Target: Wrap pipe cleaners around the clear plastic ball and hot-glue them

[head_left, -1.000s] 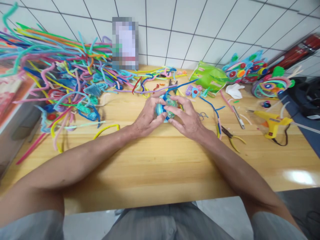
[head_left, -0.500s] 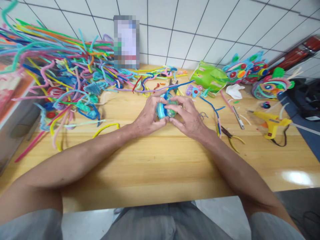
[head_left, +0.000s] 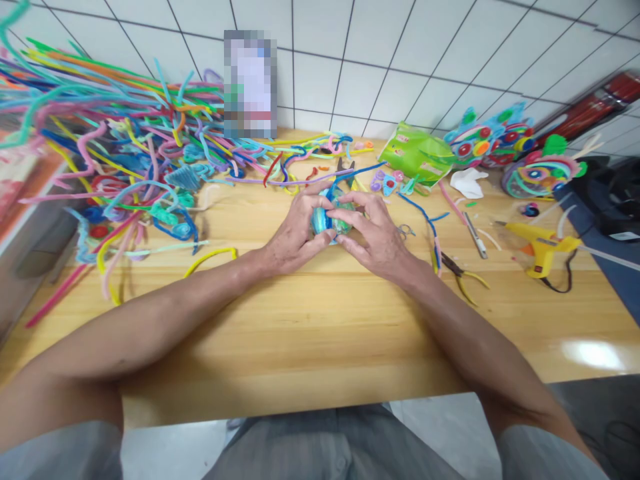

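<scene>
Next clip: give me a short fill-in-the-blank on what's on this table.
1. Both hands, left hand and right hand, grip one coiled ____ piece.
2. The glue gun is coloured ____.
3. The loose pipe-cleaner pile lies on the person's ____ side.
Missing words: pipe-cleaner; yellow; left

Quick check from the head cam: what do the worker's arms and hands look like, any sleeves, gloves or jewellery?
Both arms are bare from the short grey sleeves near the shoulders down to the fingertips. The left hand and right hand wear no gloves, and no watch or wristband shows on either wrist. Whether there is a ring is too small to tell.
</scene>
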The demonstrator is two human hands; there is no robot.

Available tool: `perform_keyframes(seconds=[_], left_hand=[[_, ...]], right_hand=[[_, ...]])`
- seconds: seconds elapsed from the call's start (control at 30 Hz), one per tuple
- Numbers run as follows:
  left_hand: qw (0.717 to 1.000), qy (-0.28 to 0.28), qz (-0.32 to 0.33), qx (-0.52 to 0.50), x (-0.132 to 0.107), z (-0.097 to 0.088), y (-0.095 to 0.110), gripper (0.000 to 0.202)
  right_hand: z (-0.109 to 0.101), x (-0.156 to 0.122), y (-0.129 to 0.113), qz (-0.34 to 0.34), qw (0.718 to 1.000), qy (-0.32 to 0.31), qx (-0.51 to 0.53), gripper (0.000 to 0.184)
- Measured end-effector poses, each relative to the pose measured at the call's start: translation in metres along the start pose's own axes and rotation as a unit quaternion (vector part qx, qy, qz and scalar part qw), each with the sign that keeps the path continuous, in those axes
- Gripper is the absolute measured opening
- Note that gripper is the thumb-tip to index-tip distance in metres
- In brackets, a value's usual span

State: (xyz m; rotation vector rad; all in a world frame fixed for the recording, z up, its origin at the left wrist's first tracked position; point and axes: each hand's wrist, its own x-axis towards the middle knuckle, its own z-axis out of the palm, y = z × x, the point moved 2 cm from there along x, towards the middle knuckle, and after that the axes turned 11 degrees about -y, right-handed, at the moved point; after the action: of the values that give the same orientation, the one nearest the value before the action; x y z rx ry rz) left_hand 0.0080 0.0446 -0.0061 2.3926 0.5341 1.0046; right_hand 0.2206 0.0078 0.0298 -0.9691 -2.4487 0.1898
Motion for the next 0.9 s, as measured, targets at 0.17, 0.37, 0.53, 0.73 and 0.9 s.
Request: perform_keyframes(seconds=[0.17, 0.37, 0.53, 0.73, 0.9], left_hand=[[1.0, -0.004, -0.004, -0.005, 0.0, -0.001, 0.001, 0.038], [1.0, 0.013, 0.007, -0.01, 0.001, 0.001, -0.001, 0.039], [1.0, 0.002, -0.006, -0.002, 0.002, -0.002, -0.002, 0.042], [1.0, -0.001, 0.009, -0.003, 0.003, -0.004, -0.003, 0.041], [1.0, -0.011, 0.009, -0.001, 0.004, -0.005, -0.002, 0.042]], right_hand=[[-0.001, 0.0, -0.001, -0.022, 1.0, 0.011, -0.009, 0.047], [-0.003, 0.001, -0.002, 0.0, 1.0, -0.004, 0.0, 0.048], [-0.006, -0.002, 0.01, -0.021, 0.999, -0.03, 0.027, 0.058], [0.002, -0.012, 0.026, -0.039, 0.998, -0.048, -0.008, 0.063], [0.01, -0.014, 0.029, -0.02, 0.999, -0.021, -0.041, 0.049]])
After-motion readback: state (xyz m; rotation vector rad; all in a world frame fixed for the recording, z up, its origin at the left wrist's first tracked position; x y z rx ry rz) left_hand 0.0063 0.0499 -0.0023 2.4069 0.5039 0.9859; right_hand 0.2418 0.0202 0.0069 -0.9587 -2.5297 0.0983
